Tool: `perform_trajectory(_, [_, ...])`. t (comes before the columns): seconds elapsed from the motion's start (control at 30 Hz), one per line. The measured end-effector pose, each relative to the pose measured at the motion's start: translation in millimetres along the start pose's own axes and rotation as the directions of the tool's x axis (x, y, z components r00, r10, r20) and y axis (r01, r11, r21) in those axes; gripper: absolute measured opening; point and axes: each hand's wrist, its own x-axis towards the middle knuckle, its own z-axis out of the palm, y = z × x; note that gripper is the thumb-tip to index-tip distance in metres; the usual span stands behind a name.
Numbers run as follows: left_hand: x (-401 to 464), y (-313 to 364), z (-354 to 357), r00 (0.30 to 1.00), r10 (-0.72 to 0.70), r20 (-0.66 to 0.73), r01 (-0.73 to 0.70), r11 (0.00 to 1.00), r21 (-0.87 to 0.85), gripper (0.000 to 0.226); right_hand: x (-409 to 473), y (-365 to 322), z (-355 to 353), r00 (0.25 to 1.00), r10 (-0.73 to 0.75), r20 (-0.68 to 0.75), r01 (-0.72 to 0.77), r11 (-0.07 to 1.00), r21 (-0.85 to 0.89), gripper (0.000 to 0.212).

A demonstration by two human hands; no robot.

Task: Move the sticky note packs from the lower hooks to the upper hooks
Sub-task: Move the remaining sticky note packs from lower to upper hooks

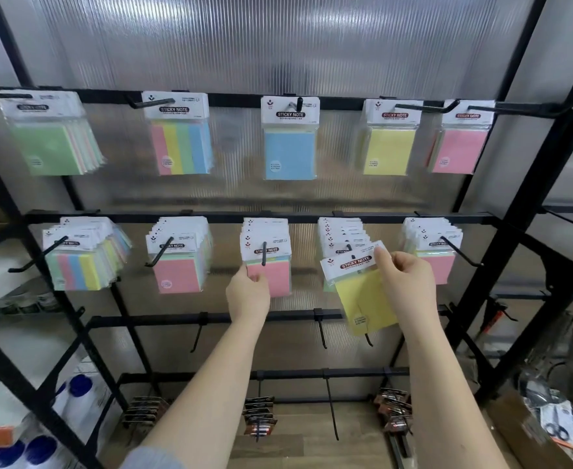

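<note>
Two hands at a black rack of sticky note packs, one pack pulled off a lower hook.

The black rack [312, 218] fills the view in front of a ribbed translucent panel [278, 45]; its upper rail [231, 99] carries five hooks with thin bunches of packs, among them a blue pack [290, 154], and its lower rail carries five fuller bunches. The right hand [405, 277] pinches the white header card of a yellow pack [363, 296], which hangs tilted, clear of its hook, just in front of the fourth lower bunch [342, 235]. The left hand [248, 294] grips the lower left edge of the front pink pack [275, 274] on the middle lower hook [264, 253], the pack hanging on that hook.
</note>
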Motion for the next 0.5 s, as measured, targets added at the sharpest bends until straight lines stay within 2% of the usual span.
perform_trajectory(0.1, [-6,0,0,0.999,-0.033,-0.039,0.030,0.996,-0.088,0.026,-2,-1,0,1.000,0.013,-0.021,-0.013,1.000,-0.005,0.043])
perform_trajectory(0.17, [-5,0,0,1.000,-0.027,-0.002,0.027,0.990,-0.139,0.024,-4,-1,0,0.999,0.019,-0.043,-0.019,1.000,-0.007,0.045])
perform_trajectory(0.3, [-4,-3,-5,0.994,0.060,0.095,-0.042,0.982,-0.183,0.024,-10,-1,1,0.996,0.008,-0.083,-0.007,1.000,0.009,0.045])
perform_trajectory(0.5, [-6,5,-27,0.979,0.134,0.152,-0.100,0.973,-0.209,0.018,-16,-3,7,0.989,0.012,-0.147,-0.012,1.000,0.002,0.043])
